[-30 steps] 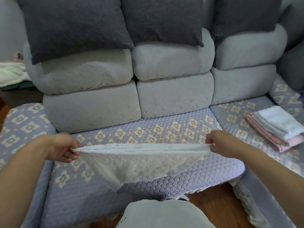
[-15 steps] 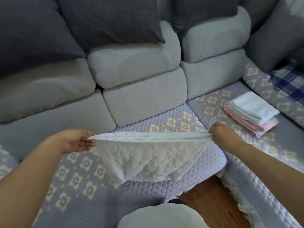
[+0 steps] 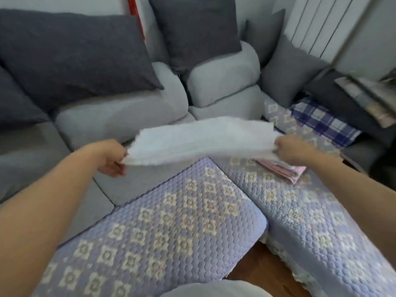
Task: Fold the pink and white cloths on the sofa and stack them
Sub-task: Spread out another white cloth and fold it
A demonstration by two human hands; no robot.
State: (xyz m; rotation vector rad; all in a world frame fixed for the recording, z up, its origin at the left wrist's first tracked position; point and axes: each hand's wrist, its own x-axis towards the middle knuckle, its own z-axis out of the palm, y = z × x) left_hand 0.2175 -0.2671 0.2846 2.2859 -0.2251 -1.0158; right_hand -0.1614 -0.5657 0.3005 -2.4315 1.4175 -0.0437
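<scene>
Head view: left hand and right hand are each pinching one end of the folded white cloth, holding it stretched flat in the air above the sofa, partly covering the pink-and-white stack underneath.

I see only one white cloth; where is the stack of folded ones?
The stack lies right of centre on the sofa's quilted seat, just below the right hand and partly hidden by the held white cloth.
</scene>
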